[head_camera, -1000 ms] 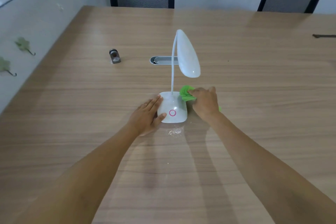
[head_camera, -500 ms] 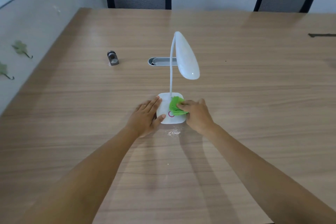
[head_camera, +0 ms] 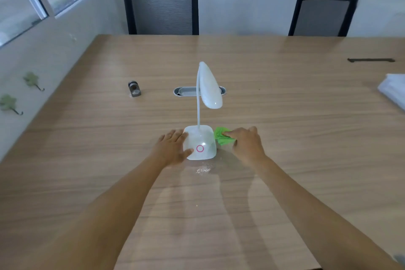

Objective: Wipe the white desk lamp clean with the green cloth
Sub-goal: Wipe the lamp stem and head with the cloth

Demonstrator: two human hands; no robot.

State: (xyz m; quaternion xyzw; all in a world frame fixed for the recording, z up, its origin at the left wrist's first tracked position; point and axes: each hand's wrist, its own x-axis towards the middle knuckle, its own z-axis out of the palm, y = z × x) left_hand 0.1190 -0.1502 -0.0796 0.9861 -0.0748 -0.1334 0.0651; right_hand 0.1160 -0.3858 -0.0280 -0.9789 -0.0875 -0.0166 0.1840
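Nearest you: a small scatter of white crumbs on the wooden table, just in front of the lamp base. Your left hand lies open, fingers flat against the base's left side, steadying the white desk lamp. Your right hand is closed on the green cloth, which half a second ago lay on top of the base and now presses its right side; the top pass looks done, sides under way. Neck and head apparently unwiped. Beyond: cable grommet, small metal object, two chairs.
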